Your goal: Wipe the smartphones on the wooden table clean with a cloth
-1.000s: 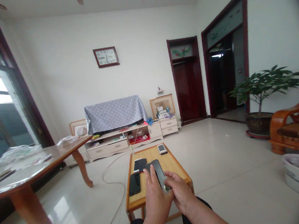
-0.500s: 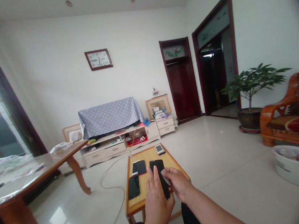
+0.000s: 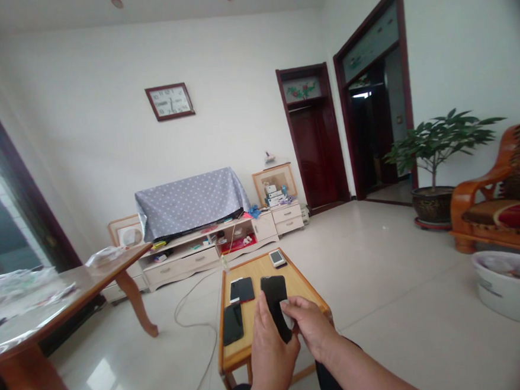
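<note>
A black phone [image 3: 274, 298] is tilted up over the small wooden table, gripped along its left side and lower end by my left hand [image 3: 271, 348]. My right hand [image 3: 311, 325] pinches a small whitish cloth or wipe [image 3: 288, 315] against the phone's right part; its exact kind is hard to make out. On the table [image 3: 258, 332] to the left lie another black phone [image 3: 232, 324], a dark phone with a reddish edge [image 3: 246, 289] and a white-edged phone [image 3: 234, 291] partly under it. At the far right corner rests a white phone [image 3: 277, 257] on something dark.
A cable [image 3: 193, 326] runs over the floor left of the small table. Further left stands a larger wooden table [image 3: 92, 284] with plastic bags. A white tub [image 3: 507, 296], a potted plant [image 3: 436, 200] and a wooden armchair [image 3: 469, 195] are at the right.
My left hand's fingers have drawn back from the phone's face to its left edge, so more of it shows. My right hand with the whitish piece has shifted only slightly.
</note>
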Action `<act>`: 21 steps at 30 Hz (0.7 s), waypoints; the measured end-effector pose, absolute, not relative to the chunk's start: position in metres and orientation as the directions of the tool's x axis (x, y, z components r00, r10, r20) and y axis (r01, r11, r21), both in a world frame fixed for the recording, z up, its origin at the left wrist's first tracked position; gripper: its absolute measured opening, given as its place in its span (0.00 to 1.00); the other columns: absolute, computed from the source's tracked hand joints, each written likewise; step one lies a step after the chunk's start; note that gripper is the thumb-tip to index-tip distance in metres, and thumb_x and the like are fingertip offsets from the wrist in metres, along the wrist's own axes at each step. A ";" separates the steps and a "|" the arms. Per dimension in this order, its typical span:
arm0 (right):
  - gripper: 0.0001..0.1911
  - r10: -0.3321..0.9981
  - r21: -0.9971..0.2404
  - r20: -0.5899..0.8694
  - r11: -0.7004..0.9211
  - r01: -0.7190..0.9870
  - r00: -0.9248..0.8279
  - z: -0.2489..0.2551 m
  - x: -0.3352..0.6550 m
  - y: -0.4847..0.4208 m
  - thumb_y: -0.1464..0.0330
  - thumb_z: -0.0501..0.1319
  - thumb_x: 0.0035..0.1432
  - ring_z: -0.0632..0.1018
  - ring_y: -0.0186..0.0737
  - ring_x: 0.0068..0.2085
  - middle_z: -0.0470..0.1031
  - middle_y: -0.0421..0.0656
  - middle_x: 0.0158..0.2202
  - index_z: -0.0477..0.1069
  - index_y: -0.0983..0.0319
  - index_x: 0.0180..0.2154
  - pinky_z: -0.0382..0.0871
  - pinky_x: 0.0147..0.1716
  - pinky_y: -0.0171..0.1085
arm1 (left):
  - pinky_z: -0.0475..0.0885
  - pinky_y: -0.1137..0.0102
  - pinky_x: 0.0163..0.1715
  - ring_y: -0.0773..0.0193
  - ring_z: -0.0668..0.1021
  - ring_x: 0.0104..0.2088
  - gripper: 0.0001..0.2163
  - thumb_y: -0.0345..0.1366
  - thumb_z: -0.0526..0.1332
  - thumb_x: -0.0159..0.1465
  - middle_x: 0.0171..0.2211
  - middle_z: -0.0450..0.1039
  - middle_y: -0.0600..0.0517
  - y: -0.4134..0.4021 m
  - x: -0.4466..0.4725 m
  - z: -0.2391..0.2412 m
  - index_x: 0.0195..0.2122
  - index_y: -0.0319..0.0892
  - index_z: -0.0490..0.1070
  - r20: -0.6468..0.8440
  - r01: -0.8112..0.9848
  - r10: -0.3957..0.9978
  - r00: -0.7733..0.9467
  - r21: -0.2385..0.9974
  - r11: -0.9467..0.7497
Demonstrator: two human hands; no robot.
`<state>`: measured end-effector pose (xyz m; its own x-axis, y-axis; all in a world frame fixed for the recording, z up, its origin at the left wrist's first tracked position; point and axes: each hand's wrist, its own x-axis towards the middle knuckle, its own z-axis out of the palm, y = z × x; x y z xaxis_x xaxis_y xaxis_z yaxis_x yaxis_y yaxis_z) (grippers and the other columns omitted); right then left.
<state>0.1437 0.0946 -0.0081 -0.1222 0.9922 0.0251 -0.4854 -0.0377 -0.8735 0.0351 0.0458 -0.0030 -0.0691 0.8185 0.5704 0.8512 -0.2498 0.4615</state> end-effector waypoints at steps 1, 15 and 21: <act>0.18 0.994 -0.881 0.018 -0.035 -0.472 -0.108 -0.008 0.146 0.100 0.55 0.71 0.47 0.72 0.35 0.26 0.76 0.40 0.25 0.76 0.62 0.31 0.65 0.28 0.34 | 0.61 0.58 0.64 0.52 0.59 0.69 0.44 0.29 0.59 0.56 0.69 0.52 0.39 0.045 0.036 -0.004 0.71 0.39 0.35 0.570 0.855 0.819 -0.056 0.451 -0.256; 0.17 0.995 -0.911 0.067 0.033 -0.411 -0.070 -0.007 0.146 0.105 0.55 0.70 0.49 0.72 0.36 0.27 0.76 0.40 0.26 0.77 0.62 0.32 0.62 0.27 0.33 | 0.59 0.59 0.63 0.48 0.61 0.66 0.47 0.24 0.58 0.52 0.67 0.54 0.36 0.045 0.034 -0.006 0.71 0.35 0.34 0.509 0.931 0.859 -0.052 0.337 -0.143; 0.21 0.999 -0.901 0.035 0.034 -0.432 0.004 -0.005 0.151 0.125 0.52 0.69 0.49 0.77 0.41 0.34 0.80 0.44 0.34 0.77 0.61 0.38 0.67 0.33 0.36 | 0.61 0.59 0.61 0.47 0.66 0.62 0.47 0.24 0.58 0.51 0.65 0.57 0.35 0.043 0.041 -0.005 0.71 0.35 0.37 0.469 0.948 0.881 -0.057 0.302 -0.100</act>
<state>0.1509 0.1250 -0.0046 0.0042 0.9994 0.0352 -0.4323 0.0336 -0.9011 0.0406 0.0432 -0.0049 -0.0567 0.8812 0.4694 0.9479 -0.1001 0.3024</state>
